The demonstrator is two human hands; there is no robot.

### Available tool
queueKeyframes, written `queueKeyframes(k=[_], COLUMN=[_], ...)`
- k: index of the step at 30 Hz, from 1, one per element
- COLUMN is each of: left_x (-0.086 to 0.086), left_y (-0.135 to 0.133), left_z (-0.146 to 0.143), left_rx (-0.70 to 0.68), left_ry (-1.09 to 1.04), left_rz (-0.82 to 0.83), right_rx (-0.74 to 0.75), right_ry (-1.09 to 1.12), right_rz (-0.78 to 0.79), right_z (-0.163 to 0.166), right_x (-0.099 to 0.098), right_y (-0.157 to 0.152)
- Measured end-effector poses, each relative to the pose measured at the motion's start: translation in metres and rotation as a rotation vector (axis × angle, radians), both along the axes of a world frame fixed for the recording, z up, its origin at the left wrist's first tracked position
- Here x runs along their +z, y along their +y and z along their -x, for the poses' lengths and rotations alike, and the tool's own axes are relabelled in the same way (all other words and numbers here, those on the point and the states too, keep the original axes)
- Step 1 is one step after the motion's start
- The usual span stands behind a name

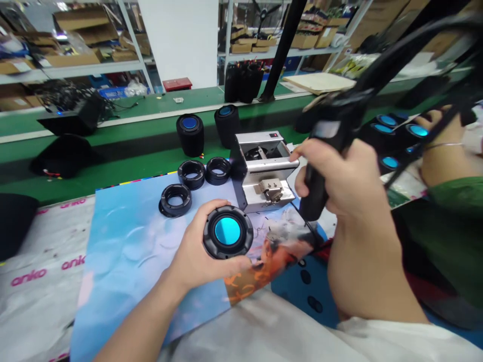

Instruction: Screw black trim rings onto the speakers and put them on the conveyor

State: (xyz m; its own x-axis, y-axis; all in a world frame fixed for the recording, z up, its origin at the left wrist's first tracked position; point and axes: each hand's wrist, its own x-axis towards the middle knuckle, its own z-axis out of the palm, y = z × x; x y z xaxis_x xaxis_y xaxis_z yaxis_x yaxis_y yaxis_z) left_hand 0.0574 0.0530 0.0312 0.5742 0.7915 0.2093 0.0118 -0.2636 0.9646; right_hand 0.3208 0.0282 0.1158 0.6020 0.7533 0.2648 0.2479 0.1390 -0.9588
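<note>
My left hand (204, 251) is wrapped round a round black speaker (227, 232) with a shiny blue centre, held above a printed sheet (139, 261). Raised at the right, my right hand (339, 171) grips a black electric screwdriver (319, 173), its index finger stretched forward along the body. A thick black cable or hose rises from the tool's top. The tool's tip points down and is hard to make out. Beyond the speaker stands a silver screw feeder (266, 171) with an open top. Three black rings (176, 200) lie on the sheet to its left.
Two black cylinders (189, 134) with blue tops stand on the green bench (151, 156). A black pole (283, 50) rises behind the feeder. At the far right, a co-worker's hand (439, 125) is near several blue-centred speakers (387, 120). Shelves with cardboard boxes (85, 25) are behind.
</note>
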Motion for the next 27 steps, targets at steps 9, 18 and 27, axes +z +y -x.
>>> queueKeyframes(k=[9, 18, 27], left_x=[-0.001, -0.001, 0.000], left_y=[0.004, 0.006, 0.012], left_z=[-0.003, 0.001, 0.001], left_rx=[0.058, 0.043, 0.082], left_ry=[-0.006, -0.016, 0.001], left_rz=[-0.076, -0.203, -0.255], right_rx=[0.034, 0.026, 0.164], right_ry=[-0.607, -0.659, -0.525], right_rz=[0.621, 0.615, 0.566], right_z=[-0.014, -0.013, -0.035], right_x=[-0.015, -0.017, -0.010], right_y=[0.020, 0.014, 0.011])
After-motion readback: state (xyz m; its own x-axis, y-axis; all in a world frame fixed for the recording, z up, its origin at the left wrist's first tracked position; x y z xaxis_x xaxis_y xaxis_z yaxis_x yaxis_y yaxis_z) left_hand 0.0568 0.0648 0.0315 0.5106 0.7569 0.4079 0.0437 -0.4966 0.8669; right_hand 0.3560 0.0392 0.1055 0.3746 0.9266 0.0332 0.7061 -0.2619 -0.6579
